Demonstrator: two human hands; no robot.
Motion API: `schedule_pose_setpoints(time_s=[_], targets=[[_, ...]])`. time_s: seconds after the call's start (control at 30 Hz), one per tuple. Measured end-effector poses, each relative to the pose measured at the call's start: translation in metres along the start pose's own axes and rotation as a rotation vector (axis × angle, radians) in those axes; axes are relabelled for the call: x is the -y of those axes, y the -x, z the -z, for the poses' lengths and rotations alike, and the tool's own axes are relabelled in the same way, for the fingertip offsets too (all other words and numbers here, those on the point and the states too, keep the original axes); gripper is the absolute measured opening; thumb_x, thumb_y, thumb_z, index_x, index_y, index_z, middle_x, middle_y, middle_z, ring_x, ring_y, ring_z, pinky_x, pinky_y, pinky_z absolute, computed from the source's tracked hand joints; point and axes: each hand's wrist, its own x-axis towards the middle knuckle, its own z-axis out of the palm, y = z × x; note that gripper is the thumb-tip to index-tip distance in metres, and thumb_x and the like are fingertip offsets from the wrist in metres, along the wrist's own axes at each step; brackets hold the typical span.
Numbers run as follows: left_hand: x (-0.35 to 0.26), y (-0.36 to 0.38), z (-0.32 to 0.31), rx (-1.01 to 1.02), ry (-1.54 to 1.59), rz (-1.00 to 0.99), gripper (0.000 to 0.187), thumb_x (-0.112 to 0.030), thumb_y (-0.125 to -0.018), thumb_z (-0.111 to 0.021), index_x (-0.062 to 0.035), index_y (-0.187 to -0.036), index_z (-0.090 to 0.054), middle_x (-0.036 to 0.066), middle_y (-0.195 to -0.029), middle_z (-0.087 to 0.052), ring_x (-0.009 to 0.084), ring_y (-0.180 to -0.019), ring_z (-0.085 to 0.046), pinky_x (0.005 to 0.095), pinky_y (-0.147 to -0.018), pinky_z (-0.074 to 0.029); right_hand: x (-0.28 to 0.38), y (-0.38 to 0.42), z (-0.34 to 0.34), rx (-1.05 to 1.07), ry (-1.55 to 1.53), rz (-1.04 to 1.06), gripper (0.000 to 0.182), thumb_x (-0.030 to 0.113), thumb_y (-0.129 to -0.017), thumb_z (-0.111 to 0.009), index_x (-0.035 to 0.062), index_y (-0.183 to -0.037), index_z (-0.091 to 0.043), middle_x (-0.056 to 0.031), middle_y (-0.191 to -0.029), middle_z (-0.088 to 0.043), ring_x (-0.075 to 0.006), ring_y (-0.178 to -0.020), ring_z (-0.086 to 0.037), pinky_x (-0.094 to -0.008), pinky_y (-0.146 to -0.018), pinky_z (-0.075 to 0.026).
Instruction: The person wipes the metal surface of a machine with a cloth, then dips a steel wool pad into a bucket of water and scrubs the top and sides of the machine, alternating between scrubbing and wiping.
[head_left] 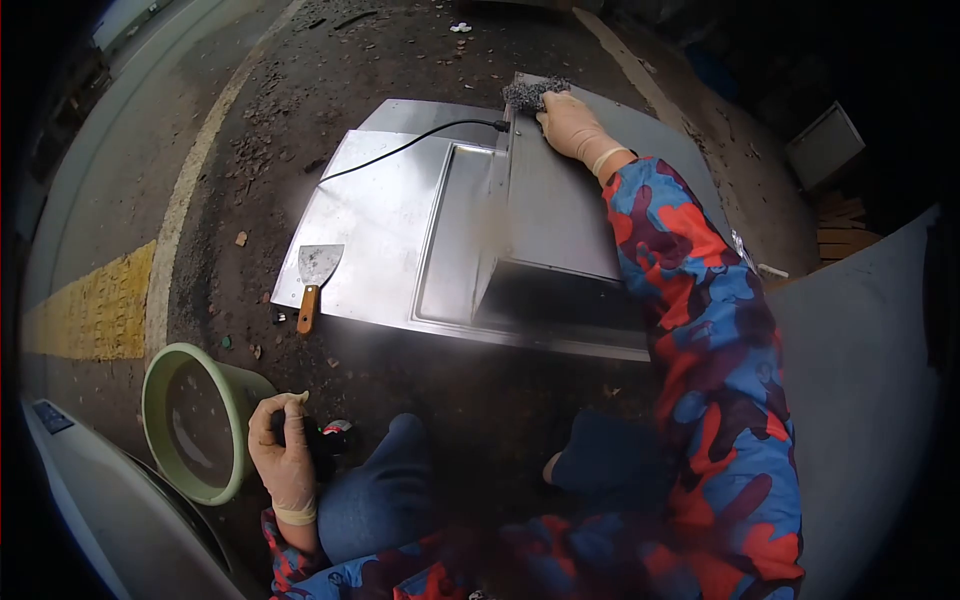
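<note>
Big stainless appliance panel (400, 210) lay flat on dark asphalt, filling frame center to 1 o'clock, w/ a raised box section (560, 200) on its right half. Sheet looked mostly bright and clean on the left flat; whether the far top edge was finished can't be told, so judged scrubbing partway, far corner in hand, rest unclear. Green basin (200, 420) sat at 8 o'clock, well apart from panel, near the knee; contents hard to make out. Black cable (420, 140) ran across the panel's upper left toward 11 o'clock. Scraper (314, 275) w/ orange handle rested on panel's lower-left corner at 9 o'clock, handle overhanging the edge, untouched.

Right hand (570, 125), gloved, reached out to 12 o'clock and pressed on a steel-wool pad (535, 93) at the panel's far edge; fingers closed on the pad. Left hand (283, 455), gloved, at 7 o'clock just beside the basin, curled tight round a small dark object (320, 440); what it was can't be told.

Room: open asphalt w/ debris at 10–12 o'clock, yellow curb line at 9. Pale sheets crowded 4 and 7 o'clock. Panel edges looked thin, sharp-ish.
</note>
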Motion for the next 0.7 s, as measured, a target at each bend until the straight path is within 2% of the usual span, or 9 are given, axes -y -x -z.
schedule_pose_setpoints(time_s=[0.07, 0.13, 0.23, 0.27, 0.33, 0.43, 0.53, 0.6, 0.7], targets=[[0.000, -0.001, 0.003, 0.001, -0.035, -0.024, 0.009, -0.008, -0.094, -0.059, 0.0006, -0.095, -0.061, 0.003, -0.089, -0.059, 0.0100, -0.084, -0.054, 0.0239, -0.079, -0.044, 0.022, 0.050, 0.022, 0.032, -0.049, 0.120, 0.026, 0.023, -0.092, -0.056, 0.0002, -0.105, -0.058, -0.0234, -0.114, -0.057, -0.0400, -0.110, -0.055, -0.0449, -0.096, -0.043], [-0.002, -0.001, 0.003, 0.008, -0.064, 0.006, 0.008, -0.008, -0.094, -0.059, 0.0004, -0.094, -0.061, 0.003, -0.089, -0.059, 0.0102, -0.084, -0.054, 0.0239, -0.079, -0.044, 0.051, 0.115, 0.052, 0.053, -0.189, 0.295, 0.029, 0.017, -0.089, -0.060, -0.0002, -0.112, -0.056, -0.0202, -0.108, -0.057, -0.0383, -0.106, -0.054, -0.0432, -0.095, -0.043], [-0.001, -0.004, 0.003, 0.014, -0.111, 0.033, 0.008, -0.008, -0.094, -0.058, 0.0002, -0.094, -0.061, 0.003, -0.089, -0.060, 0.0102, -0.083, -0.054, 0.0240, -0.079, -0.044, 0.093, 0.176, 0.092, 0.249, -0.194, 0.417, 0.032, 0.014, -0.085, -0.064, 0.0016, -0.113, -0.056, -0.0165, -0.109, -0.056, -0.0341, -0.108, -0.054, -0.0438, -0.094, -0.044], [-0.001, -0.005, 0.002, 0.030, -0.078, 0.038, 0.008, -0.007, -0.094, -0.058, 0.0002, -0.094, -0.060, 0.003, -0.090, -0.060, 0.0102, -0.083, -0.055, 0.0241, -0.079, -0.044, 0.098, 0.174, 0.095, 0.291, -0.174, 0.387, 0.031, 0.014, -0.086, -0.063, 0.0019, -0.113, -0.056, -0.0164, -0.110, -0.055, -0.0345, -0.109, -0.053, -0.0438, -0.095, -0.044], [0.000, -0.006, 0.000, 0.047, -0.053, 0.046, 0.008, -0.007, -0.094, -0.058, 0.0001, -0.093, -0.060, 0.004, -0.090, -0.061, 0.0102, -0.083, -0.055, 0.0242, -0.079, -0.044, 0.078, 0.142, 0.067, 0.106, -0.281, 0.463, 0.030, 0.013, -0.087, -0.062, 0.0026, -0.114, -0.056, -0.0165, -0.111, -0.055, -0.0350, -0.110, -0.053, -0.0432, -0.096, -0.043], [-0.002, -0.004, -0.003, 0.026, -0.059, 0.053, 0.007, -0.007, -0.095, -0.058, 0.0000, -0.093, -0.060, 0.004, -0.090, -0.061, 0.0103, -0.084, -0.056, 0.0244, -0.080, -0.045, 0.046, 0.050, 0.019, -0.050, -0.195, 0.296, 0.028, 0.017, -0.090, -0.058, 0.0015, -0.114, -0.057, -0.0204, -0.116, -0.057, -0.0372, -0.113, -0.053, -0.0426, -0.098, -0.042], [-0.001, -0.004, -0.004, 0.011, -0.031, 0.044, 0.006, -0.006, -0.094, -0.057, 0.0004, -0.093, -0.060, 0.004, -0.091, -0.061, 0.0106, -0.085, -0.056, 0.0245, -0.081, -0.045, 0.020, -0.017, -0.010, -0.048, -0.117, 0.180, 0.028, 0.019, -0.091, -0.056, 0.0007, -0.112, -0.057, -0.0221, -0.117, -0.057, -0.0385, -0.113, -0.053, -0.0430, -0.098, -0.042], [0.004, -0.004, -0.004, 0.009, -0.033, 0.020, 0.006, -0.004, -0.093, -0.058, 0.0011, -0.093, -0.060, 0.005, -0.092, -0.062, 0.0117, -0.087, -0.057, 0.0250, -0.082, -0.045, 0.020, -0.023, -0.008, -0.042, -0.066, 0.026, 0.027, 0.020, -0.091, -0.056, 0.0007, -0.110, -0.057, -0.0223, -0.116, -0.057, -0.0386, -0.113, -0.053, -0.0434, -0.098, -0.042], [-0.001, -0.002, -0.005, 0.013, -0.040, -0.009, 0.006, -0.004, -0.092, -0.059, 0.0012, -0.094, -0.061, 0.006, -0.094, -0.063, 0.0134, -0.089, -0.058, 0.0261, -0.084, -0.045, 0.032, 0.017, 0.009, -0.001, -0.082, 0.139, 0.027, 0.019, -0.091, -0.056, 0.0010, -0.111, -0.057, -0.0217, -0.116, -0.057, -0.0385, -0.112, -0.054, -0.0437, -0.098, -0.042]])
